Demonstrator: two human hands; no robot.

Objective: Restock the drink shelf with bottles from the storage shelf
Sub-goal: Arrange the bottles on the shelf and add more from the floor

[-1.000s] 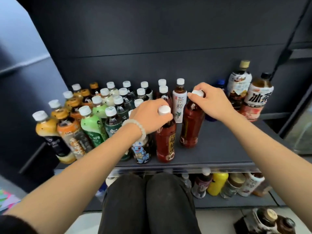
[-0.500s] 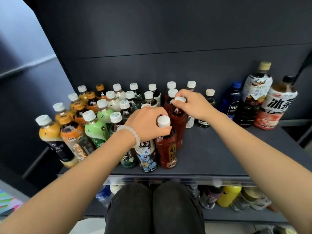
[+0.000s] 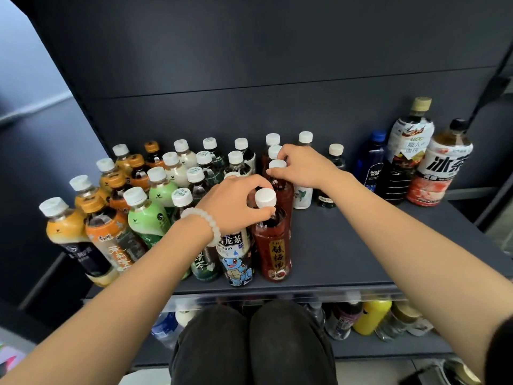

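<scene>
Dark charcoal metal shelf (image 3: 347,245), dark red plastic tea bottle with white cap and gold label (image 3: 273,240), orange juice bottle with black label (image 3: 69,234), pale green milk-tea bottle (image 3: 147,215), cobalt blue soda bottle (image 3: 372,162), blue cartoon turtle label (image 3: 236,266), white bead bracelet (image 3: 206,222), yellow bottle below (image 3: 370,316).

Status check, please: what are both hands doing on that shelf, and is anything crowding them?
Left hand grips front red tea bottle at the neck. Right hand on cap of red bottle behind. Squirtle-label bottle tight alongside; shelf bare to the right.
</scene>
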